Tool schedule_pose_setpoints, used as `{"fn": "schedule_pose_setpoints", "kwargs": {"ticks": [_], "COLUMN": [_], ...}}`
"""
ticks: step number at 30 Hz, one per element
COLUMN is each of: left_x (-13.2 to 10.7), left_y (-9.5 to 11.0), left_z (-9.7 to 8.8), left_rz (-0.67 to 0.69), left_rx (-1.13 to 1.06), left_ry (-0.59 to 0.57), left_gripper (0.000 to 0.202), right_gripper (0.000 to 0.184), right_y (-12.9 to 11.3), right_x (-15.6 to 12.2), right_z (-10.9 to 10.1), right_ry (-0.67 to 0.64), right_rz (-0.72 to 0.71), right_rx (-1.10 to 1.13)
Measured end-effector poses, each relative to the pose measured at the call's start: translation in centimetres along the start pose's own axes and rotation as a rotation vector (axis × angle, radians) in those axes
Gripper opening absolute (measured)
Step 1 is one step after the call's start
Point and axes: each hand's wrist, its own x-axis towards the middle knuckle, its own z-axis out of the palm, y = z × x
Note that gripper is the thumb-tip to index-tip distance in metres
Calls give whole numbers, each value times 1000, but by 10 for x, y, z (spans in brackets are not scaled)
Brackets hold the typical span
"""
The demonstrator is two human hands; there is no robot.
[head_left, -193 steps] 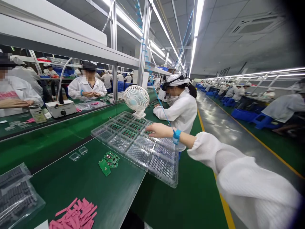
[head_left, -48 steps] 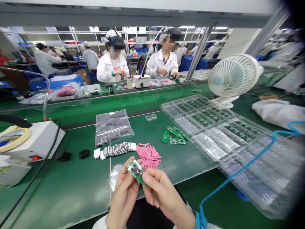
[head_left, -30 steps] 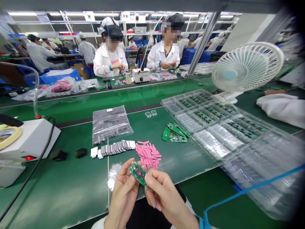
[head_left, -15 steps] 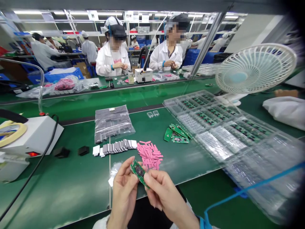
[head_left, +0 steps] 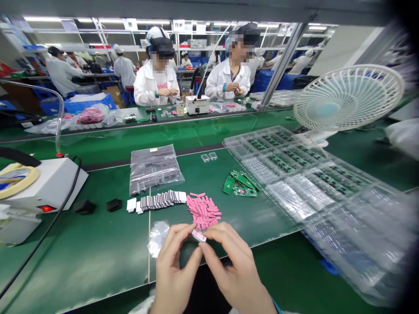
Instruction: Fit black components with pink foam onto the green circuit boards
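Observation:
My left hand (head_left: 178, 261) and my right hand (head_left: 229, 261) pinch a small white piece with a pink strip (head_left: 199, 236) between their fingertips, above the near edge of the bench. Fingers cover its ends, so its full shape is hidden. Just beyond the fingertips lies a heap of pink strips (head_left: 203, 211). A row of white-and-dark squares (head_left: 162, 200) stands left of the heap. Crumpled clear film (head_left: 158, 239) sits beside my left hand. Several green circuit boards (head_left: 245, 191) are piled to the right, farther back.
Clear trays with circuit boards (head_left: 275, 183) fill the right side, below a white fan (head_left: 347, 98). A bag of dark strips (head_left: 153, 170) and two clear pieces (head_left: 208, 157) lie farther back. A white box with a cable (head_left: 49, 183) stands left. Co-workers sit opposite.
The green circuit board held half a second ago no longer shows in my hands; a small white piece with a pink strip shows there instead. My hands have turned, their fingertips closer together.

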Motion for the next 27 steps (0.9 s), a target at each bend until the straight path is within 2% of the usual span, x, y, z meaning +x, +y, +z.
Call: {"fn": "schedule_pose_setpoints", "kwargs": {"ticks": [4, 7, 11, 19, 23, 27], "left_x": [8, 9, 7, 8, 8, 8], "left_y": [10, 10, 3, -13, -16, -16], "left_z": [-6, -6, -5, -6, -6, -6], "left_rz": [-11, 38, 68, -50, -57, -5], "left_rx": [-68, -23, -45, -365, -365, -308], "left_ry": [-85, -71, -68, -143, -166, -152], "left_gripper": [12, 11, 13, 8, 9, 11], "right_gripper": [17, 19, 21, 16, 15, 18], "right_y": [6, 9, 11, 8, 6, 7], "right_x": [-2, -5, -4, 5, 4, 4], "right_z": [-7, -7, -4, -6, -5, -2], "right_ry": [-87, -74, -35, -59, -69, -48], "right_rz": [-28, -67, -84, -46, -40, -92], "right_rx": [39, 58, 112, 197, 208, 189]}}
